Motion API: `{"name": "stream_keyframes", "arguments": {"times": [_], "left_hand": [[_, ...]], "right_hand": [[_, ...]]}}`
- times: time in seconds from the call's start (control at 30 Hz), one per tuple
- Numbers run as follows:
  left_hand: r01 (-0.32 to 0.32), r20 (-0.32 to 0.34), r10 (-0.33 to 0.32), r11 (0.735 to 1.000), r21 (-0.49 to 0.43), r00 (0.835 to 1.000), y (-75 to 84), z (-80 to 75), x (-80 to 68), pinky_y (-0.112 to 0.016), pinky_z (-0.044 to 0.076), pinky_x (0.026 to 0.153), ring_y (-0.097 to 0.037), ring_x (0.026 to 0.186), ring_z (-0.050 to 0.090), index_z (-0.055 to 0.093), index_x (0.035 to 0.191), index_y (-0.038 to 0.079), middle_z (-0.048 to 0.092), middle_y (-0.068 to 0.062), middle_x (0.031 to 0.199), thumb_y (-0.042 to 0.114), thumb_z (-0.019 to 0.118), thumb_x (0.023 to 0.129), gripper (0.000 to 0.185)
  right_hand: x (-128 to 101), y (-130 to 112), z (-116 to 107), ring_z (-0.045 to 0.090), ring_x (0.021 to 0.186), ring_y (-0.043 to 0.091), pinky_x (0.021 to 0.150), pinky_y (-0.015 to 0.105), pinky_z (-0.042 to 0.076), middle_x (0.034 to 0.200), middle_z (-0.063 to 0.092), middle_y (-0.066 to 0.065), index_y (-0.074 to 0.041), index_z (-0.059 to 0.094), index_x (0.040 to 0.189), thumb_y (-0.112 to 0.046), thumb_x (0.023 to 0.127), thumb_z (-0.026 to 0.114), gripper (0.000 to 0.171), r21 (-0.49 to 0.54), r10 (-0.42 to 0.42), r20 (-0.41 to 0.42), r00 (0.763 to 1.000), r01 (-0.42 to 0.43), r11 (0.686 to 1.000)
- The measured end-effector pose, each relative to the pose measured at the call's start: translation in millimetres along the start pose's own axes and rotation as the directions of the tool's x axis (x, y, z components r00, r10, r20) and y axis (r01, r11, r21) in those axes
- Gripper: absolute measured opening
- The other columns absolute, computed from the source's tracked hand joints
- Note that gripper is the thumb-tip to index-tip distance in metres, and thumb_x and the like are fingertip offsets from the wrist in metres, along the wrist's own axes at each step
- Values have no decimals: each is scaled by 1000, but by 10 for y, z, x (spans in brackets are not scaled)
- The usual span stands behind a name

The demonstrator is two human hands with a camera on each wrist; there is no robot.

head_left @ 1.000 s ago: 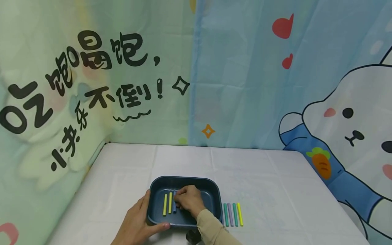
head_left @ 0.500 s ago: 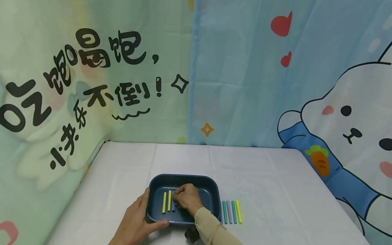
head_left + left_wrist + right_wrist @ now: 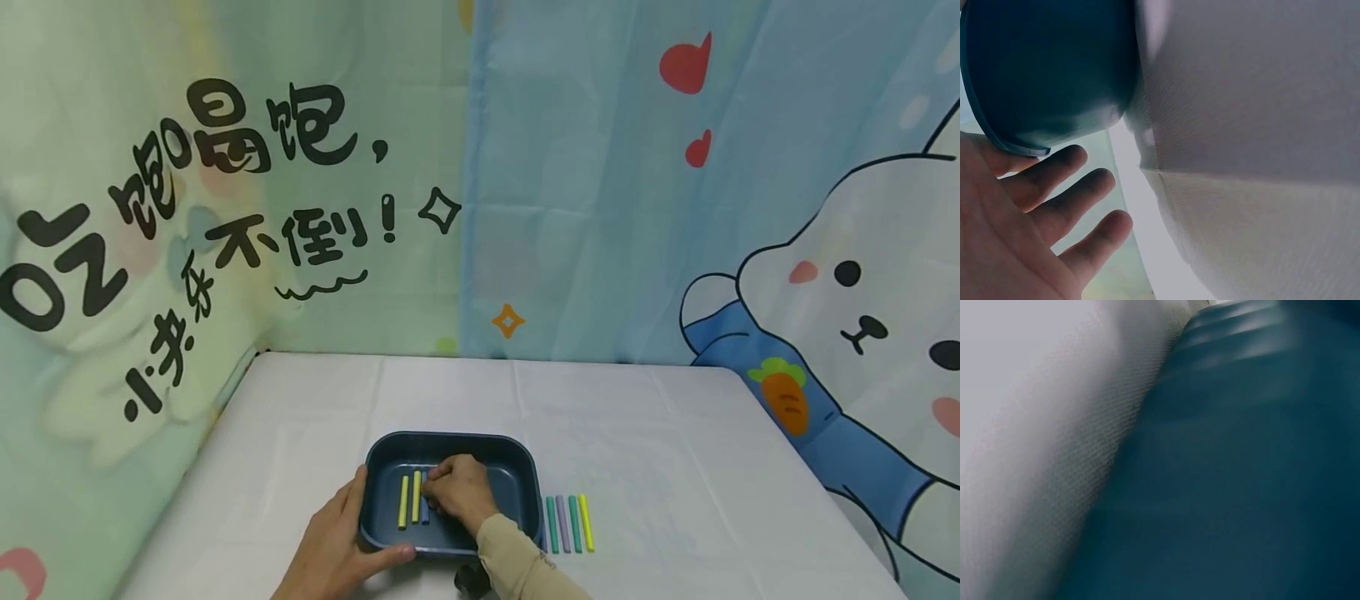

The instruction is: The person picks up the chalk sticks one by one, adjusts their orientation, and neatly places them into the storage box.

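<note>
Head view: right hand [image 3: 462, 493] pinches a blue stick [image 3: 425, 508] inside the smooth, rounded dark tray [image 3: 525, 467]; left hand [image 3: 337, 546] grips the tray's near corner on white cloth [image 3: 675, 467].

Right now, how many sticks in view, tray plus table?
7. Three in the tray: two yellow sticks and a blue stick under the right hand. Four in the row on the table to the tray's right. The hand may hide more.
</note>
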State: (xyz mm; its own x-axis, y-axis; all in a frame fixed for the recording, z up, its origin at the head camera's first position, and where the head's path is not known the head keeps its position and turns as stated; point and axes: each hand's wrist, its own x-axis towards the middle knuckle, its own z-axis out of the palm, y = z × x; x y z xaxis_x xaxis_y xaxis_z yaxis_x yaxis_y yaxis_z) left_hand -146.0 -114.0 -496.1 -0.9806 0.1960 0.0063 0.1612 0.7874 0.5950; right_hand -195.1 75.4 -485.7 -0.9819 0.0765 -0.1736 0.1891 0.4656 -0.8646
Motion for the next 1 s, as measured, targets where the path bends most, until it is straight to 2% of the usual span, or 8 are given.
{"name": "stream_keyframes", "arguments": {"times": [0.5,1.0], "left_hand": [[3,0,-3,1000,7,1000,-13,14,4,-54,48,103,-39,130,53,24,160,0,46,-24,149,79,72,72,128],[38,10,-38,999,5,999,4,18,-8,-56,46,104,-39,131,51,23,160,1,45,-24,150,82,70,70,130]], "right_hand": [[-13,-7,-60,64,56,14,52,27,54,67,67,4,-1,73,90,-6,80,80,13,17,-16,22,1000,16,1000],[-168,-30,-320,67,63,17,59,33,57,79,73,3,1,74,103,-15,83,78,26,98,-65,75,995,58,993]]}}
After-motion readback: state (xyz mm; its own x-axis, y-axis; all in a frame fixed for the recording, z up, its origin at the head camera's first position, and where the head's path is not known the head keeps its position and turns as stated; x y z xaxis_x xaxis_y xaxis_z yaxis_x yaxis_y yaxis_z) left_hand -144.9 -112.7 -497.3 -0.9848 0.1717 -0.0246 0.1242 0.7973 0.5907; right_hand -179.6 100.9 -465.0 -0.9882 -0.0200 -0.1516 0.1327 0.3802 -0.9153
